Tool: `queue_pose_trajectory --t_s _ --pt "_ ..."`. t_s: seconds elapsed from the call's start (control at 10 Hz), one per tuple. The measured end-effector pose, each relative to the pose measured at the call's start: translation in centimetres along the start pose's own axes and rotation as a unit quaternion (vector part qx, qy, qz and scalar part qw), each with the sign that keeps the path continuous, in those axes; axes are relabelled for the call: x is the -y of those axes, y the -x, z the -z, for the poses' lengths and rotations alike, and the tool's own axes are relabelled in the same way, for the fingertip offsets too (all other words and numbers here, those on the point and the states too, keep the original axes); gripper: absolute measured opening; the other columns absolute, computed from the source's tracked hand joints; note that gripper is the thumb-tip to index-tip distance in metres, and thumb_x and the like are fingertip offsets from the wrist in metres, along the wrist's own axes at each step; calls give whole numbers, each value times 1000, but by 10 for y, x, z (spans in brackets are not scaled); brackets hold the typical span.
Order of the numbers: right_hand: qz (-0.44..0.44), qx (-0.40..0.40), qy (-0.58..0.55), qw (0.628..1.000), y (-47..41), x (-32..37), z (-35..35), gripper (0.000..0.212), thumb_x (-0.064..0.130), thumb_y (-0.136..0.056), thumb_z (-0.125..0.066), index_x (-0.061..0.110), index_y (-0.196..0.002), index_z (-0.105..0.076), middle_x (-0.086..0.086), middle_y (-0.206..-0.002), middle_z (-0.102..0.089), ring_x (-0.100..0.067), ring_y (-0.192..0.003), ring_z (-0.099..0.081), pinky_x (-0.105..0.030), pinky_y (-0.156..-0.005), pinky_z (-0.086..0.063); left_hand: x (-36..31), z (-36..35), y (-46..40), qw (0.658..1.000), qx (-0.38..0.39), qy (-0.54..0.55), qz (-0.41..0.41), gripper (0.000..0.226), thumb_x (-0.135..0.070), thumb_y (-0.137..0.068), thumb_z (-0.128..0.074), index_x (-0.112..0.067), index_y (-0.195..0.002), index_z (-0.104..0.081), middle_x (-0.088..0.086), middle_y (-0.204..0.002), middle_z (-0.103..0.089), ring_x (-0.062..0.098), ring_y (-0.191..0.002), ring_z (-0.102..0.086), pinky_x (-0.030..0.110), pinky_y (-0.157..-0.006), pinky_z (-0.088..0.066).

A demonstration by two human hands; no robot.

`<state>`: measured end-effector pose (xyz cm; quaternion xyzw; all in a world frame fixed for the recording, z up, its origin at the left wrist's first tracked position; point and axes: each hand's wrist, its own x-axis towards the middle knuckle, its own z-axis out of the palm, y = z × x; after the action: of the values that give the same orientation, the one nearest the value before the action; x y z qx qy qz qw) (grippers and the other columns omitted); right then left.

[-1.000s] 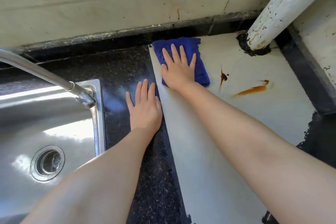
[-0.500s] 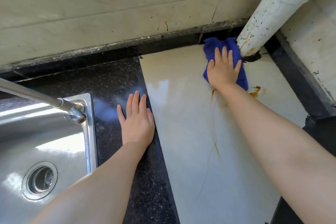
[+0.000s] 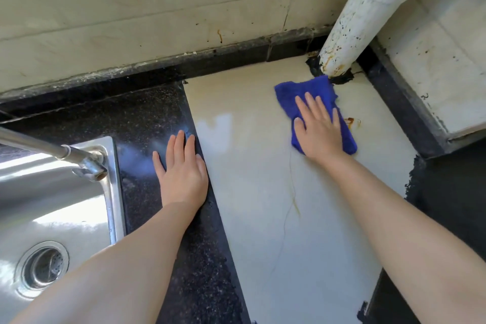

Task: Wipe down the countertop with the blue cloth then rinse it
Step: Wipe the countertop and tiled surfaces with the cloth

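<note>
Blue cloth [image 3: 314, 97] under the flat, spread-fingered right hand [image 3: 319, 131] should sweep right, firmly, over the rust stain [image 3: 351, 121] (left hand [image 3: 181, 175] bracing, fingers straight).

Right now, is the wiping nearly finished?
Partly. The cream countertop panel has a wet sheen, yet thin brown streaks and a rusty spot remain. The right hand presses the blue cloth flat near the white pipe. Rinsing at the steel sink is left.

Both forearms and hands [image 3: 181, 176] are bare, without sleeves.
</note>
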<state>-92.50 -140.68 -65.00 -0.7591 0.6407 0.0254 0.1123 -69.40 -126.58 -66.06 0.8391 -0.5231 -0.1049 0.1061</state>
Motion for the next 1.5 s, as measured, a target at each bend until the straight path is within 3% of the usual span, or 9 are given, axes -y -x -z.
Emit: queue_pose_trajectory --t_s 0.1,0.3,0.4,0.6,0.7,0.9,1.1,1.3,1.5 --pt "-136 -18 -26 990 6 31 -5 54 34 -99 -23 27 -150 -7 2 -159 1 -18 -146 3 -49 -116 3 1 0 0 1000 2 0 -1 49 -23 -98 -27 -17 -146 -23 1 -157 -14 15 -144 -5 47 -115 3" --pt "255 57 -25 965 95 114 -30 56 39 -93 -18 32 -149 -15 6 -158 -5 -16 -146 0 -41 -112 15 0 0 1 1000 0 7 0 46 -20 -98 -29 -15 -144 -29 1 -156 -17 15 -144 -9 46 -115 3" --pt "274 46 22 960 59 34 -15 58 42 -90 -11 34 -148 -13 11 -157 -6 -12 -145 -2 -39 -113 9 0 0 1 1000 -8 10 0 47 -19 -98 -32 -15 -144 -29 1 -155 -19 16 -144 -11 46 -114 2" --pt "-144 -14 -31 989 0 -84 8 53 33 -98 -23 29 -149 -9 5 -159 -1 -16 -146 1 -49 -117 1 -1 -2 0 1000 -10 9 -2 47 -19 -98 -30 -16 -145 -26 1 -156 -18 16 -144 -9 46 -115 2" --pt "-142 -24 -38 989 28 -18 -8 58 37 -96 -27 31 -149 -8 3 -159 1 -19 -146 4 -50 -115 6 -1 -1 1 1000 -9 8 -4 47 -19 -98 -29 -15 -145 -27 2 -155 -19 17 -144 -9 47 -115 2" --pt "316 66 -29 946 103 36 -23 58 41 -88 -22 33 -145 -27 8 -156 -18 -15 -145 -11 -42 -115 7 -2 1 1 1000 -12 12 -3 47 -18 -97 -31 -14 -144 -29 4 -155 -21 18 -144 -12 47 -114 1" --pt "36 -8 7 999 -8 -111 13 50 33 -99 -26 31 -148 -15 7 -158 -7 -13 -145 -4 -41 -116 -1 -2 -1 0 1000 -10 0 0 47 -20 -98 -28 -15 -145 -27 2 -155 -19 16 -144 -9 45 -115 2" --pt "-110 -55 -42 992 44 -76 -9 54 34 -97 -24 28 -149 -12 4 -159 -4 -15 -146 -2 -41 -116 2 -2 -1 1 1000 -19 7 -5 46 -16 -97 -33 -12 -143 -32 6 -154 -24 20 -143 -14 48 -114 -1" --pt "308 47 37 949 107 -82 -13 56 37 -89 -32 30 -144 -29 8 -152 -22 -14 -142 -18 -38 -113 -3 -5 1 2 1000 -13 3 -1 46 -18 -98 -31 -13 -144 -30 5 -154 -22 19 -143 -12 47 -115 0"
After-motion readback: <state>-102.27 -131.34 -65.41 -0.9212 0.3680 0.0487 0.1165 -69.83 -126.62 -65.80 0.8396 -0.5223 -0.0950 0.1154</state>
